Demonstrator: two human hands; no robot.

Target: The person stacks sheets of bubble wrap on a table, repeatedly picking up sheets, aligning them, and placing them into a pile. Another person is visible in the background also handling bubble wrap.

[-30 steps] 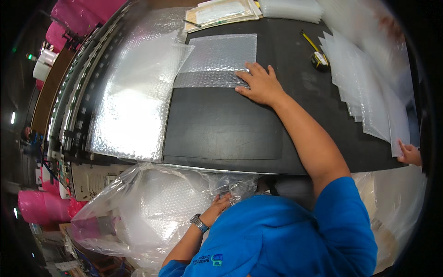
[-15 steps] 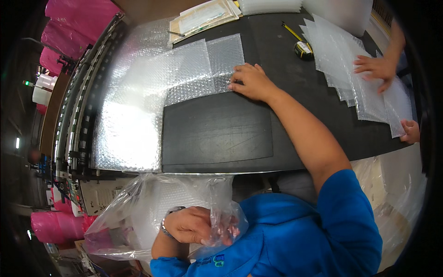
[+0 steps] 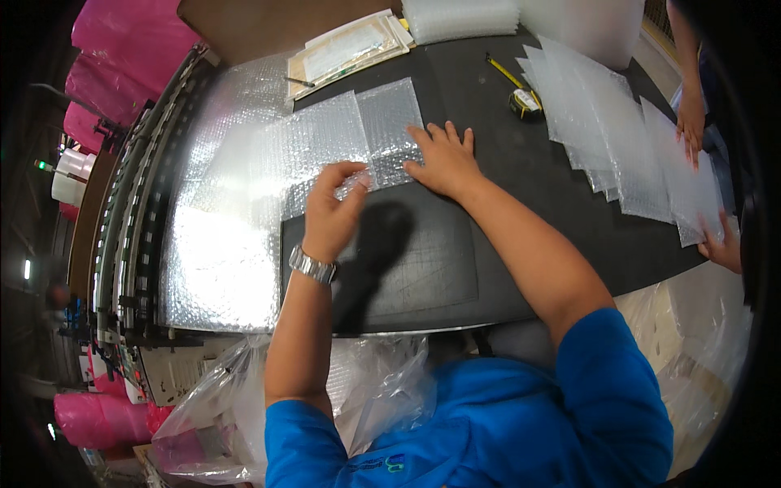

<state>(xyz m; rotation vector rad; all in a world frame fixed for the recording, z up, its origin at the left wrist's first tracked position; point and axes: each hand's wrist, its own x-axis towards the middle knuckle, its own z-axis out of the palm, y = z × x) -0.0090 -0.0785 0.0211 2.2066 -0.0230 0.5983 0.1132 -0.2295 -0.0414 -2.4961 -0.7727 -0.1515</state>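
Note:
Overlapping bubble-wrap sheets (image 3: 313, 130) lie on the dark table, reaching right from the machine. My left hand (image 3: 332, 207), with a metal watch on its wrist, is over their near edge. Its thumb and fingers are pinched together on a bit of clear bubble wrap. My right hand (image 3: 446, 163) rests palm down with fingers spread, its thumb and index finger at the right edge of the rightmost bubble-wrap sheet (image 3: 390, 122). Below the table edge, in front of me, hangs a large clear plastic bag (image 3: 382, 390) with bubble wrap inside.
At right, a co-worker's hands (image 3: 717, 244) touch a fanned row of bubble-wrap sheets (image 3: 598, 122). A tape measure (image 3: 525, 102) lies beside them. Papers with a pen (image 3: 350, 47) and a stack of sheets (image 3: 462, 19) are at the back. A roller machine (image 3: 134, 220) borders the left.
My left hand has come up from the plastic bag to the bubble wrap on the table. My right hand has spread its fingers. The co-worker's upper hand has moved back to the right.

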